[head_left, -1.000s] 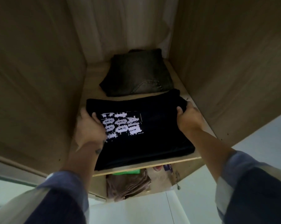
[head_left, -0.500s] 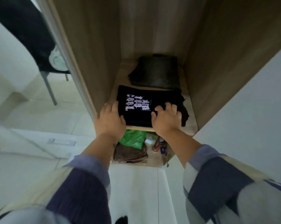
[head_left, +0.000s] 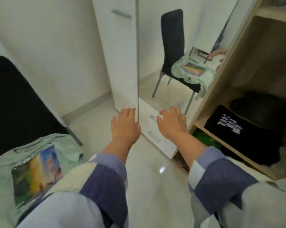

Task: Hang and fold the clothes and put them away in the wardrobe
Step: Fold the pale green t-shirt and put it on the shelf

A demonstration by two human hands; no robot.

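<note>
The wardrobe (head_left: 224,83) stood right of both hands, its mirror door (head_left: 172,55) beyond them. The folded black shirt (head_left: 241,134) lay on a shelf just right of the right hand (head_left: 172,124); its white print was unreadable. A green shirt (head_left: 24,163) lay left of the left hand (head_left: 125,125). Both hands hung spread, empty.

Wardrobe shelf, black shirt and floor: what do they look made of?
Wardrobe shelf: pale wood-look board, matte, faint grain; probably laminate. Black shirt: soft knit fabric, folded, white print. Floor: glossy pale tile or stone, mirrors a light spot.
</note>
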